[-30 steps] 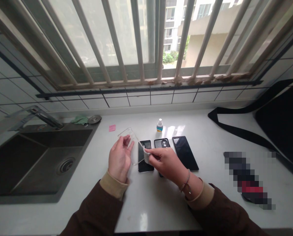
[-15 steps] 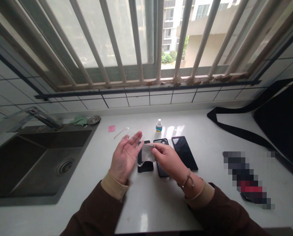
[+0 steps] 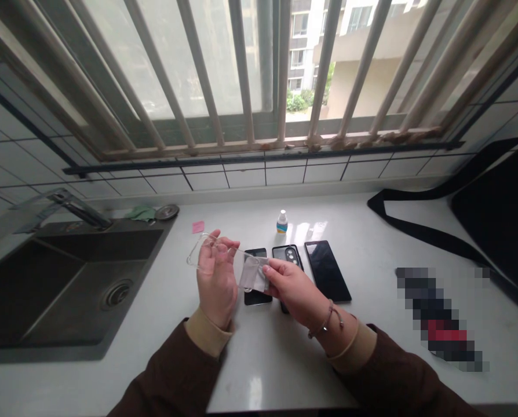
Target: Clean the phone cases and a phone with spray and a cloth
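Observation:
A clear phone case (image 3: 192, 258) is raised over the counter, tilted, with my left hand (image 3: 218, 281) closed around its left part. My right hand (image 3: 291, 284) pinches a small grey cloth (image 3: 252, 274) against the case's right end. Partly hidden beneath the cloth lies a black phone (image 3: 258, 299). Beside it, a black phone case (image 3: 292, 255) with camera openings sits partly behind my right hand. Farther right, a larger black tablet-like device (image 3: 327, 271) rests flat.
A small white bottle (image 3: 281, 223) stands behind the devices, and a pink note (image 3: 198, 227) lies to its left. The sink (image 3: 106, 341) borders the counter (image 3: 241, 370) on the left. A black bag strap (image 3: 428, 231) and a blurred-out item (image 3: 441, 324) are on the right.
The clear case has shifted and turned in my hands, and my left fingers have curled around it. My right hand, with the cloth, has moved slightly left.

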